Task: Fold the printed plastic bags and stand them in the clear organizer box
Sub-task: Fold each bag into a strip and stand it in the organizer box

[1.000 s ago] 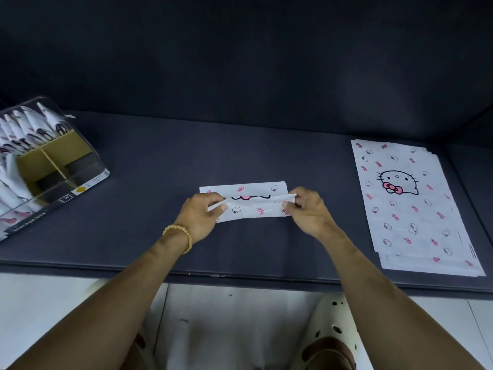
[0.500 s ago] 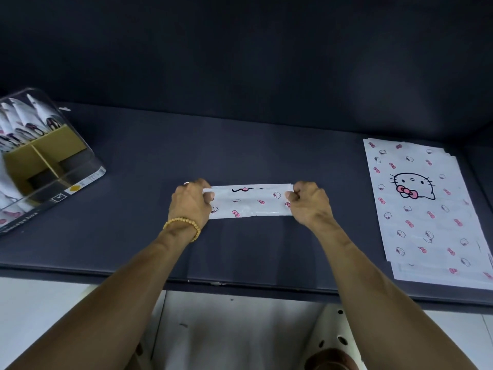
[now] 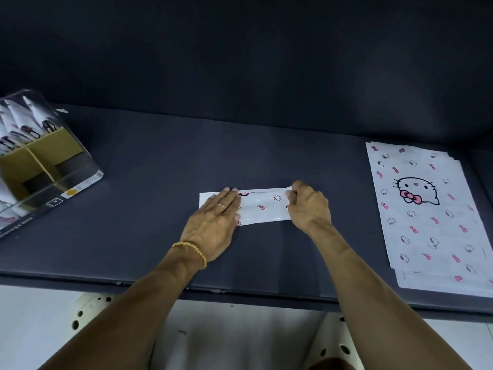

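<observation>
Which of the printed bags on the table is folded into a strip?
The bag under both hands at the table's middle; the stack of bags on the right lies flat and unfolded.

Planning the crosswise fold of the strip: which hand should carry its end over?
Right. The right hand already pinches the folded strip's right end, with the corner lifted, while the left hand lies flat on the left part, pinning it as an anchor.

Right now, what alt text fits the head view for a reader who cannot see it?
A left hand presses flat on a folded printed bag while the right hand pinches its other end on a dark table; unfolded bags lie right, a clear organizer box left.
</observation>
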The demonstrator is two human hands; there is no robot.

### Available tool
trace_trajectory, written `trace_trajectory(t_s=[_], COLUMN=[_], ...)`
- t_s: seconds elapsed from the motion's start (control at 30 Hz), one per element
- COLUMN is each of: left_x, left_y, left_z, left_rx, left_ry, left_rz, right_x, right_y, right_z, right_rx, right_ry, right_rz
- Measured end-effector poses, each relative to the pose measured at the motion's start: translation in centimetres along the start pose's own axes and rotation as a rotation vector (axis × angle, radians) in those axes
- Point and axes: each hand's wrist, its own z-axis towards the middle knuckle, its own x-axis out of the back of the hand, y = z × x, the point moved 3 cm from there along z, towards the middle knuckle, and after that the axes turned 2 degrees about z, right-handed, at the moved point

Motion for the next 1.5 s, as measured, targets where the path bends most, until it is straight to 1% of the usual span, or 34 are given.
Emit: trace_trajectory(t_s=[0.2,0.33,0.43,0.47,0.5,0.57,0.6,0.63,0.67,0.7,0.73,0.8,0.9,1.07,1.17,1.23,1.3,1.33,1.4,1.47,1.5], left_x=[-0.1,-0.2,-0.4,-0.5,-0.5,-0.6,-0.7,-0.7,-0.7,-0.7,-0.7,-0.6,-0.7,-0.6,-0.3,0.2,0.9,1.3,1.8,1.9,1.9], left_y=[-1.1,-1.4,-1.2,-1.2,-1.1,-1.1,-1.1,-1.1,-1.1,-1.1,-1.3,-1.5,-1.4,-1.5,-1.2,-0.9,0.0,0.5,1.3,1.6,1.6], left_z=[0.4,0.5,0.6,0.6,0.6,0.6,0.6,0.6,0.5,0.5,0.4,0.3,0.4,0.6,0.5,0.0,-1.0,-1.7,-3.5,-5.6,-6.7], left_rx=[-0.01,-0.015,-0.004,-0.003,0.0,0.005,0.005,0.002,-0.002,-0.007,-0.013,-0.024,-0.023,-0.011,0.018,0.056,0.071,0.07,0.05,0.033,0.024], left_ry=[-0.022,-0.025,-0.008,-0.011,-0.014,-0.016,-0.017,-0.024,-0.034,-0.04,-0.042,-0.048,-0.064,-0.074,-0.084,-0.066,-0.022,0.011,0.086,0.114,0.096], left_rz=[0.03,0.03,0.011,0.023,0.036,0.044,0.038,0.033,0.032,0.036,0.04,0.055,0.069,0.049,0.035,0.049,0.131,0.181,0.223,0.184,0.157], right_x=[-0.7,-0.9,-0.5,-0.3,-0.4,-1.8,-3.0,-4.2,-5.1,-5.6,-5.7,-5.4,-4.1,-2.0,-1.3,-0.8,-0.7,-1.1,-2.0,-2.9,-3.2], right_y=[-0.6,-1.0,-1.3,-1.8,-2.5,-4.4,-5.1,-5.6,-5.7,-5.5,-5.2,-4.0,-1.3,1.8,2.3,1.5,0.2,-0.5,-1.9,-2.7,-2.6], right_z=[0.0,0.0,-0.5,-0.9,-1.5,-3.4,-4.3,-5.0,-5.4,-5.6,-5.5,-4.9,-3.5,-2.6,-2.9,-4.1,-6.1,-7.3,-9.3,-10.7,-11.3], right_rx=[-0.036,-0.077,-0.056,0.004,0.107,0.402,0.534,0.599,0.612,0.608,0.6,0.603,0.56,0.464,0.375,0.356,0.432,0.485,0.555,0.532,0.52], right_ry=[0.099,0.156,0.256,0.301,0.334,0.338,0.266,0.139,0.022,-0.05,-0.067,-0.081,-0.106,-0.112,-0.031,0.073,0.209,0.24,0.21,0.137,0.122], right_rz=[-0.104,-0.112,-0.145,-0.202,-0.256,-0.262,-0.232,-0.188,-0.15,-0.132,-0.134,-0.222,-0.351,-0.352,-0.421,-0.415,-0.35,-0.331,-0.314,-0.283,-0.275])
